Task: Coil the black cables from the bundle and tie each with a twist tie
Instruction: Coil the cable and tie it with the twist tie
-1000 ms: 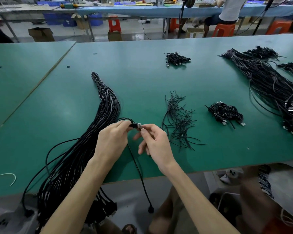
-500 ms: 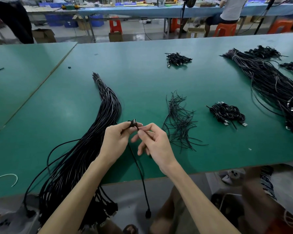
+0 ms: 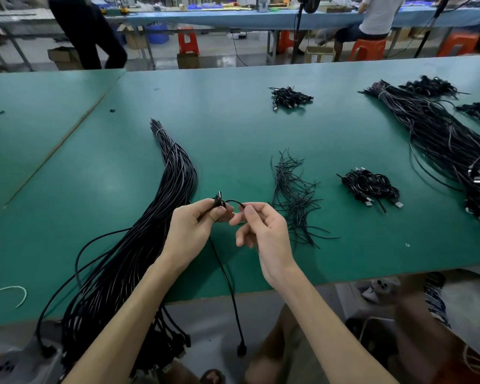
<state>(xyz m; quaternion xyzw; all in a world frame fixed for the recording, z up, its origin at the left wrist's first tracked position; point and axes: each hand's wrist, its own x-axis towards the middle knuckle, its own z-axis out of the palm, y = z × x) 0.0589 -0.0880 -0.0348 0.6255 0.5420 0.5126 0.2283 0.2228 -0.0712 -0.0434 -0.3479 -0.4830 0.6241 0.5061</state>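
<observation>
Since half a second ago the hands have drawn slightly apart, and a short arc of the cable [image 3: 224, 268] now spans between them. The left hand [image 3: 190, 231] pinches the cable just below its plug [image 3: 219, 197], which sticks up above the thumb. The right hand [image 3: 263, 231] pinches the arc's other end, its other fingers loosely curled. The rest of the cable drops over the edge of the table [image 3: 233, 134]. The bundle [image 3: 155, 217] lies just left, the loose twist ties [image 3: 291, 195] just right, and a pile of coiled cables [image 3: 369, 187] beyond them.
</observation>
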